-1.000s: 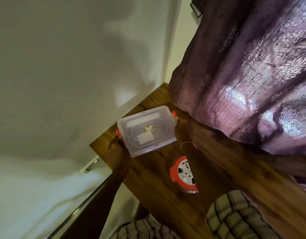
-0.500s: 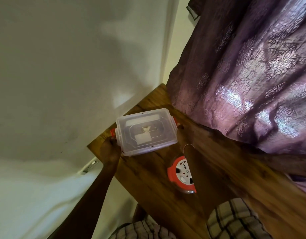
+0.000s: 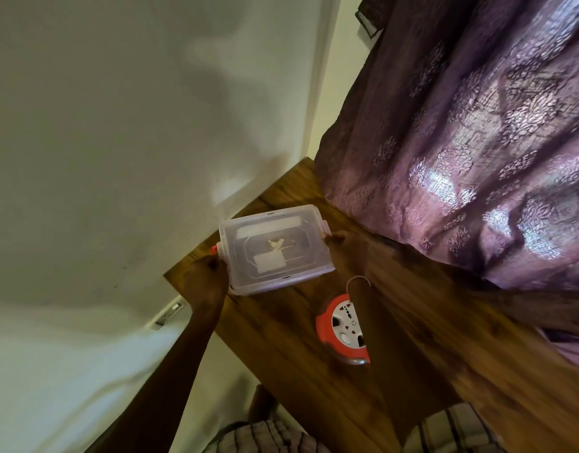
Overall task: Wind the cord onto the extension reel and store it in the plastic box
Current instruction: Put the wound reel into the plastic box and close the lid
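Note:
A clear plastic box (image 3: pixel 275 250) with its lid on and red latches rests at the far corner of the wooden table (image 3: pixel 314 387). My left hand (image 3: pixel 205 282) grips its left end by the red latch. My right hand (image 3: pixel 338 241), dark and blurred, touches the right end at the other latch, with a thin chain at the wrist. The red and white extension reel (image 3: pixel 343 328) lies flat on the table, nearer to me than the box and just left of my right forearm. No loose cord shows.
A purple patterned curtain (image 3: pixel 461 158) hangs over the table's right side. The pale wall (image 3: pixel 118 125) meets the table's far edge, and a wall socket (image 3: pixel 169 313) sits below the left edge. Checked clothing (image 3: pixel 265 436) shows at the bottom.
The box has turned slightly and sits a little further left. My left hand has slid from under its near corner to its left end.

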`<state>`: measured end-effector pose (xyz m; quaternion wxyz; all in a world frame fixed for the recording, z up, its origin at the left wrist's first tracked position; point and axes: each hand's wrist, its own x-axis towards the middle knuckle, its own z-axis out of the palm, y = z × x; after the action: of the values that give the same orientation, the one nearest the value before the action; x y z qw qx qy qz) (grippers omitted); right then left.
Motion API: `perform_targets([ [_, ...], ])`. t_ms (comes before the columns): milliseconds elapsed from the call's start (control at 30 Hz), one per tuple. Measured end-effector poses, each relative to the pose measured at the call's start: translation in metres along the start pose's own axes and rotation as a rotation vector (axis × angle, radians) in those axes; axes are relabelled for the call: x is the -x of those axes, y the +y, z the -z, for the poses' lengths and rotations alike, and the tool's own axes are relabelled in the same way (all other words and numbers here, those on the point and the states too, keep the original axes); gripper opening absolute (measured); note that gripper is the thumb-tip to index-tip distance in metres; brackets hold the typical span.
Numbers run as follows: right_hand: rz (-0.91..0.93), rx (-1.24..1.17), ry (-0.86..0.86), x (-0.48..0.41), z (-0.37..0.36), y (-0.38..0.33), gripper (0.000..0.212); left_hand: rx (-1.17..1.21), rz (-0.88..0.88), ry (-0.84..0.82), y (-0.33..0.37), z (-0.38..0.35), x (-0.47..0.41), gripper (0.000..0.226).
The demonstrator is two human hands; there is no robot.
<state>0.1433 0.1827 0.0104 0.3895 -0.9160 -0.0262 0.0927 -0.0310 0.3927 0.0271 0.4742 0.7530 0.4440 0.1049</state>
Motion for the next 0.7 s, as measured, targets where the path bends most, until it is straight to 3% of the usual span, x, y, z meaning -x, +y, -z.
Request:
perform_targets([
  [100, -0.038, 0.013, -0.017, -0.003, 0.004, -0.002, 0.029, 0.091, 0.054, 0.074, 0.003, -0.003, 0.003, 0.034],
  [333, -0.056, 0.064, -0.066, -0.001, 0.010, -0.003, 0.034, 0.115, 0.072, 0.000, 0.000, 0.004, 0.003, 0.022],
  [700, -0.191, -0.104, -0.129, 0.005, 0.010, 0.003, 0.031, 0.142, 0.067, -0.055, -0.002, 0.014, 0.000, 0.037],
])
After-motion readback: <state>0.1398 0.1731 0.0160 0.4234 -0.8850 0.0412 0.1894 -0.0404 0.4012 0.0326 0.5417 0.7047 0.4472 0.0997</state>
